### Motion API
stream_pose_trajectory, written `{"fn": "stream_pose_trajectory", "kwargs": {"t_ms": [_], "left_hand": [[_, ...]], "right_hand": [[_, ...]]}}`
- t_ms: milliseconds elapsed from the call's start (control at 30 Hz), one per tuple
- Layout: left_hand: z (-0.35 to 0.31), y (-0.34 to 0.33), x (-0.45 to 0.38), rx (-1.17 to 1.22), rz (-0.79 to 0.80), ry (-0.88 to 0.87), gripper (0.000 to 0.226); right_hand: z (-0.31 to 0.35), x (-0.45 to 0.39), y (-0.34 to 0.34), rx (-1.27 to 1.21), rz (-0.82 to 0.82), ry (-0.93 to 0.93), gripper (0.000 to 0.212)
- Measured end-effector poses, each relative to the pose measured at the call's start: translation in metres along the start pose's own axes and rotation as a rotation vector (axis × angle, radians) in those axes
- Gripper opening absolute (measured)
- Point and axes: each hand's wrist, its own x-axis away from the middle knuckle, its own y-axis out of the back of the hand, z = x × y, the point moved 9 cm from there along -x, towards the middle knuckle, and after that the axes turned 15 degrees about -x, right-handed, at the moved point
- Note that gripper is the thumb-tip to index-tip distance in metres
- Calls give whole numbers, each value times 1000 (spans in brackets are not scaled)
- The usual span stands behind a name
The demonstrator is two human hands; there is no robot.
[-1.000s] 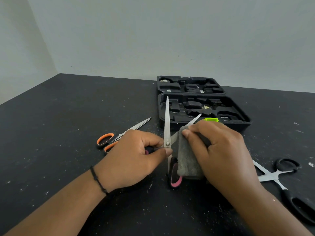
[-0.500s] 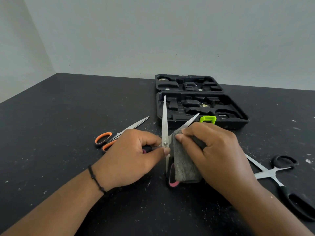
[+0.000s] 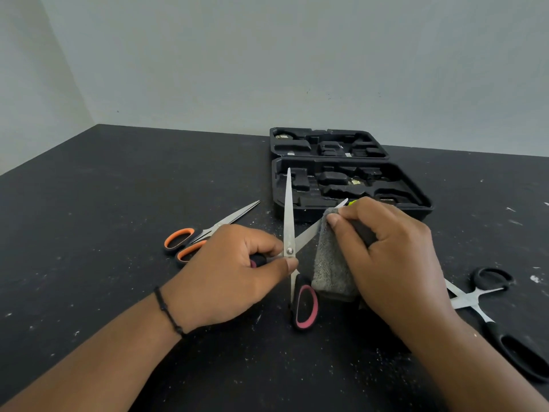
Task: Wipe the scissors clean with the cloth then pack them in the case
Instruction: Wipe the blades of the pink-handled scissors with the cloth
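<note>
Black table (image 3: 118, 233) carries the open case (image 3: 416, 200) at twelve o'clock. Pink-handled scissors (image 3: 288, 203) sit centre, blades spread: one points to twelve, the other to one o'clock. Left hand (image 3: 234, 272) pinches them at the pivot. Right hand (image 3: 392, 257), nearer the angled blade, clamps the grey cloth (image 3: 329, 263) around it, probably near its tip.

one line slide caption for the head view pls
Left hand holds open pink-handled scissors while right hand wipes one blade with grey cloth.
</note>
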Motion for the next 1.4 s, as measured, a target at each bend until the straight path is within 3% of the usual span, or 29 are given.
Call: {"fn": "stream_pose_trajectory", "kwargs": {"t_ms": [100,267,400,567,733,900,1067,1233,1400], "left_hand": [[-1,1,0,-3,0,1,38],[-2,-2,1,4,25,5,38],[-1,0,1,13,12,17,38],[-3,-3,1,-8,16,-10,37],[-4,1,1,-8,-7,-17,39],[-4,-2,1,4,6,-10,39],[-4,-1,1,-13,4,-23,34],[-5,-2,2,6,5,-20,35],[-4,0,1,16,-3,-15,36]], "right_hand": [[3,1,-6,-35,68,19,10],[-5,-2,7,17,-51,-32,19],[3,0,-4,-32,71,12,14],[-7,-3,10,1,-60,-48,19],[4,0,-4,-52,69,0,14],[-6,-4,11,-7,-66,-32,20],[0,-2,-2,-35,72,13,14],[-6,-4,10,10,-43,-17,17],[-1,-3,0,-41,54,-2,11]]}}
